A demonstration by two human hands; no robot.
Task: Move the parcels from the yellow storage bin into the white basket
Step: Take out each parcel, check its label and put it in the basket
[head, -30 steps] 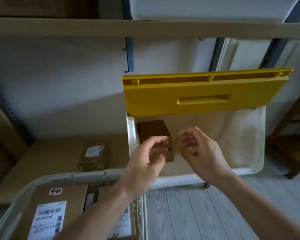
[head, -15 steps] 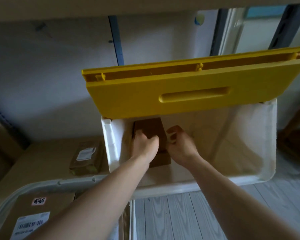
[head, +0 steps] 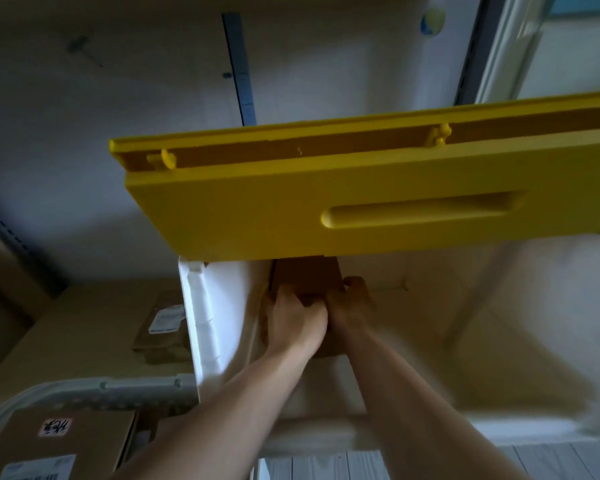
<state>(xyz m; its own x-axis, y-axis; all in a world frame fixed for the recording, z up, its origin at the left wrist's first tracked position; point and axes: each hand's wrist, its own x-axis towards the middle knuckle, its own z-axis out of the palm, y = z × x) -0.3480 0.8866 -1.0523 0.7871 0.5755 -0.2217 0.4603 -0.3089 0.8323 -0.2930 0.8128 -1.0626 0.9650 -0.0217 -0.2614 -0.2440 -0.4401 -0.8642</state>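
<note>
— While both hands reached in, where was the parcel [head: 305, 277]?
— Far left of the bin [head: 219, 306], under its lid [head: 257, 209]. Left hand [head: 293, 315] and right hand [head: 352, 306] grasped its 2 sides; it looked stiff, light cardboard.

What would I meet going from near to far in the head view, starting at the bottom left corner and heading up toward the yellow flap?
Labelled parcel in the white basket → left hand and right hand, side by side on the brown parcel inside the storage bin → raised yellow flap.
</note>
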